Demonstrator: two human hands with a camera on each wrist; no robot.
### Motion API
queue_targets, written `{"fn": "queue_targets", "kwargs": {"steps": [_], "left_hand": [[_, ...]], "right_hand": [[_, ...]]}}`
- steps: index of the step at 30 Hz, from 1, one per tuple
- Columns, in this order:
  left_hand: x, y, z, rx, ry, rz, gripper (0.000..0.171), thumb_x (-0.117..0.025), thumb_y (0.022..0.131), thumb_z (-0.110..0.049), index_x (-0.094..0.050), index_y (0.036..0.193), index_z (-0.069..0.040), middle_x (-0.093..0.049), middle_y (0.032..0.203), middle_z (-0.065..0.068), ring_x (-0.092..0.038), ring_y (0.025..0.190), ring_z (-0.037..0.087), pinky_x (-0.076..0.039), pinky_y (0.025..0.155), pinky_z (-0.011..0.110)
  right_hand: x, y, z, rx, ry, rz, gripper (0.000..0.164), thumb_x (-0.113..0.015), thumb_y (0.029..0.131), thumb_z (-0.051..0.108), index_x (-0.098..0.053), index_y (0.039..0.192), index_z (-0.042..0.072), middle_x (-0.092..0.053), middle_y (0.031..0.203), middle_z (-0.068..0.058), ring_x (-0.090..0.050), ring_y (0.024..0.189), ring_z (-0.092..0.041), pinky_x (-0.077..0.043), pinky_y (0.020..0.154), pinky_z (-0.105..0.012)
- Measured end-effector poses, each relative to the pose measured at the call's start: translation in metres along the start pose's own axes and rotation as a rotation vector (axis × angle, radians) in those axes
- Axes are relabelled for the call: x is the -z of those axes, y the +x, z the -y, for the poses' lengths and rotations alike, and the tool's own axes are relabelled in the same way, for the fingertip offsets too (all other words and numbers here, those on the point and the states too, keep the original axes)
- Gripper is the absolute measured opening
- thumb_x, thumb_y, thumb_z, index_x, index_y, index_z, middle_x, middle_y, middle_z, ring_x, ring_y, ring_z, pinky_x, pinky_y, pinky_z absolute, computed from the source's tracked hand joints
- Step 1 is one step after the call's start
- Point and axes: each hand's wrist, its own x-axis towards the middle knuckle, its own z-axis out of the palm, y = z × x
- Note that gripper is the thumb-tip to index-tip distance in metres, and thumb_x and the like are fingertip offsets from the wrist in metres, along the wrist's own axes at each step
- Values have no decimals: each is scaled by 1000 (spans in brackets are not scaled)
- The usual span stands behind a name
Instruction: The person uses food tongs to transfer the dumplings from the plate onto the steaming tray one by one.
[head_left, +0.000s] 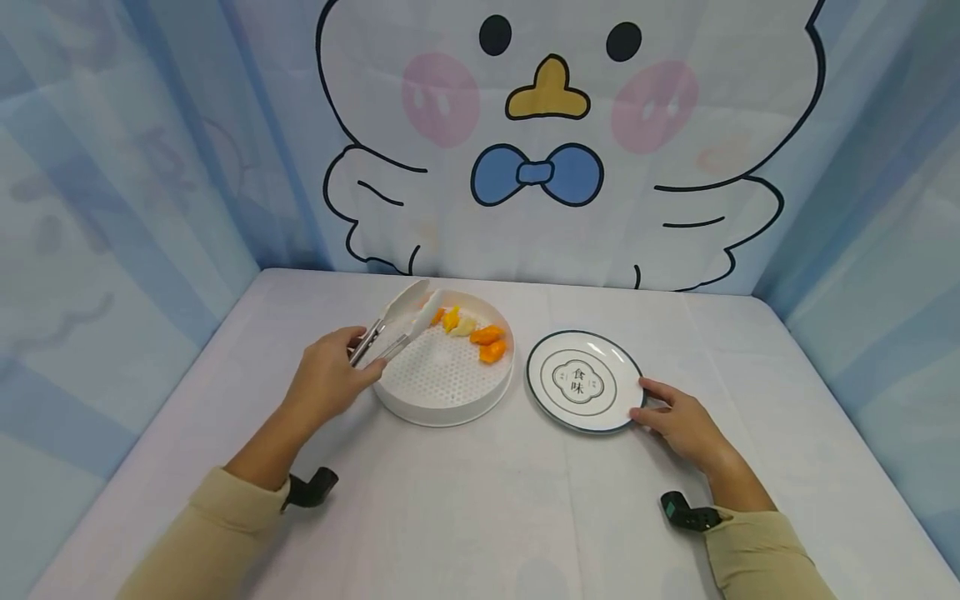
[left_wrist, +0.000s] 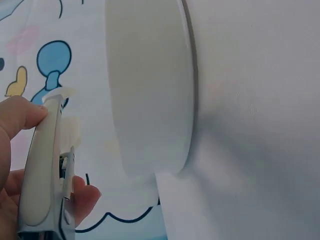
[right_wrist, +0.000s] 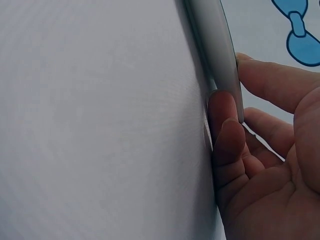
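In the head view my left hand [head_left: 330, 373] grips a pair of tongs [head_left: 369, 342] by its metal handle. Their pale, spread tips reach over a round white steamer tray [head_left: 427, 408] with a perforated floor. Along the tray's far right side lie several small pieces of food, some yellow [head_left: 451, 319] and some orange [head_left: 491, 352]. My right hand [head_left: 684, 421] pinches the right rim of a white plate [head_left: 547, 387] with a dark edge and printed characters. In the right wrist view, fingers [right_wrist: 230, 140] are on both sides of the plate's rim [right_wrist: 220, 55].
Both dishes stand on a table with a white cloth [head_left: 480, 517], the plate to the right of the tray. A curtain [head_left: 536, 242] with a cartoon bird hangs behind the table's far edge, and blue curtains [head_left: 112, 250] flank both sides.
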Motion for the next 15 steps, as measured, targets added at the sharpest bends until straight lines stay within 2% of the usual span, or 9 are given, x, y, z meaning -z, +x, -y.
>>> {"fn": "queue_targets", "kwargs": {"steps": [8, 12, 15], "left_hand": [[9, -9, 13, 16, 47, -98, 61, -72, 92, -27, -52, 135, 11, -64, 116, 29, -63, 95, 36, -54, 77, 48], [11, -12, 21, 5, 103, -160, 61, -73, 90, -30, -55, 132, 11, -67, 113, 27, -62, 92, 38, -50, 75, 49], [12, -13, 26, 16, 111, -189, 61, -73, 90, -31, -54, 131, 11, -66, 113, 28, -61, 91, 39, -49, 73, 49]], "right_hand": [[0, 1, -1, 7, -1, 0, 77, -71, 94, 27, -33, 153, -3, -37, 150, -27, -58, 93, -23, -48, 76, -30], [0, 1, -2, 8, 0, -4, 77, -72, 93, 28, -34, 153, -3, -40, 147, -27, -58, 92, -22, -49, 76, -30], [0, 1, -3, 14, -1, -4, 77, -72, 93, 28, -34, 153, -3, -45, 143, -27, -58, 90, -21, -49, 75, -30]]}}
